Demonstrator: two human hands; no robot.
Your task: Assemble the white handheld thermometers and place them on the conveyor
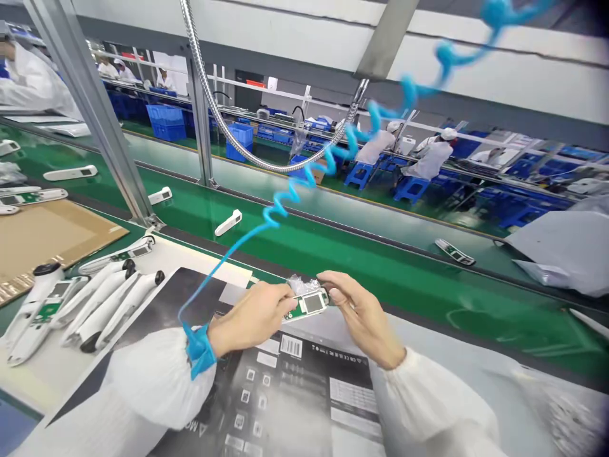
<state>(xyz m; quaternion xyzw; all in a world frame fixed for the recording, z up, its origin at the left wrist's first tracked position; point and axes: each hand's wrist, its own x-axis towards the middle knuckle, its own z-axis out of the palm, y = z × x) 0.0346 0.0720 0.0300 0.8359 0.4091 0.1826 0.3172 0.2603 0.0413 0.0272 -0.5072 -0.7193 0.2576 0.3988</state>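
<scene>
A white handheld thermometer (313, 304), its casing open on a green circuit board and a small grey screen, is held above the work surface. My left hand (259, 314) is closed round its left part, covering that end. At the screen end, the thumb and fingers of my right hand (356, 311) pinch the edge; what they press on there is partly hidden. Crumpled clear plastic (304, 285) shows just behind the thermometer. A blue wrist strap (200, 352) with a coiled cord (285, 197) circles my left wrist.
Several white thermometer bodies (102, 304) lie at the left near a cardboard sheet (47, 235). A green conveyor belt (285, 244) carrying more pieces runs behind a black printed sheet (295, 393). Metal posts (200, 114) stand at the left. A plastic bag (566, 406) lies front right. Co-workers sit beyond.
</scene>
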